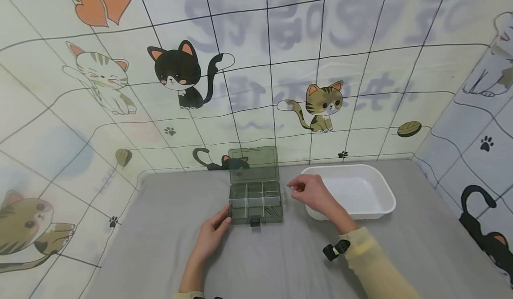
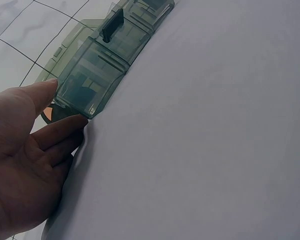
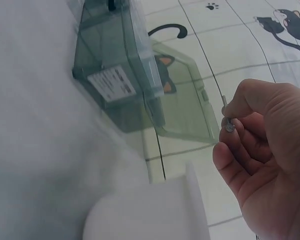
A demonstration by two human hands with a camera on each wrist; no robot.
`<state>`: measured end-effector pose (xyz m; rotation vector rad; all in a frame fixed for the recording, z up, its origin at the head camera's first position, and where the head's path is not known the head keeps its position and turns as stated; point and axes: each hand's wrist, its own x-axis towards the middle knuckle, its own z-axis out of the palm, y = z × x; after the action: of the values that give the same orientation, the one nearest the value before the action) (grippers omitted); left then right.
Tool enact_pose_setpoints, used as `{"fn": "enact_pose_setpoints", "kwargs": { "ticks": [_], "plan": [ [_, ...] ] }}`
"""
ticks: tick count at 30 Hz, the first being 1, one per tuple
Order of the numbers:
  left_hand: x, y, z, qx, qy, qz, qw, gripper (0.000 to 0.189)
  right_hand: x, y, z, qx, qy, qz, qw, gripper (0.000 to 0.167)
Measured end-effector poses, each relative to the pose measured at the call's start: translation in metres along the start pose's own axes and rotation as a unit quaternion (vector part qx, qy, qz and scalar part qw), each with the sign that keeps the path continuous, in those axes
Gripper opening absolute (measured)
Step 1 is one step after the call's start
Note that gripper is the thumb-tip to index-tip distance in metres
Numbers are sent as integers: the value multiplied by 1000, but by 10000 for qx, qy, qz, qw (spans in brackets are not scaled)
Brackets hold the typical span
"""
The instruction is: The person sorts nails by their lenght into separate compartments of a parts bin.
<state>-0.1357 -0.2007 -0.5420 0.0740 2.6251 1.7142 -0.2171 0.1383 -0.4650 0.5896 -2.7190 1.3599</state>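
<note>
A green see-through compartment box point(image 1: 256, 219) sits on the grey cloth, its hinged lid point(image 1: 253, 165) raised at the back. Several thin dark pieces point(image 1: 271, 211) lie in its front right compartment. My left hand point(image 1: 211, 234) rests against the box's left side near the front corner, thumb and fingers fairly straight. To the right of the box, my right hand point(image 1: 311, 193) is raised over the white tray's left edge. Between its thumb and index finger it pinches a small metal nail point(image 3: 230, 128), whose round flat head shows in the right wrist view.
A white plastic tray point(image 1: 390, 204) stands to the right of the box, partly behind my right forearm. Behind the cloth-covered surface point(image 1: 160, 228) rises a backdrop point(image 1: 248, 125) with printed cats and grid lines. A label point(image 3: 112, 83) is stuck on the box's right side.
</note>
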Motion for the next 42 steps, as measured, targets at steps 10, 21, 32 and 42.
{"fn": "enact_pose_setpoints", "kwargs": {
  "ticks": [10,21,32,42],
  "plan": [
    [-1,2,2,-72,-43,25,10000,46,2,-10,21,49,-156,-221,9996,25],
    [-2,5,3,-154,-16,-8,9999,46,5,-16,42,-166,-567,-553,9967,28],
    [0,3,1,-9,35,-9,10000,47,2,-19,45,-419,-709,-268,9962,25],
    [-1,2,1,-19,35,-52,10000,47,1,-16,41,-401,-615,-231,9970,21]
  ]
}}
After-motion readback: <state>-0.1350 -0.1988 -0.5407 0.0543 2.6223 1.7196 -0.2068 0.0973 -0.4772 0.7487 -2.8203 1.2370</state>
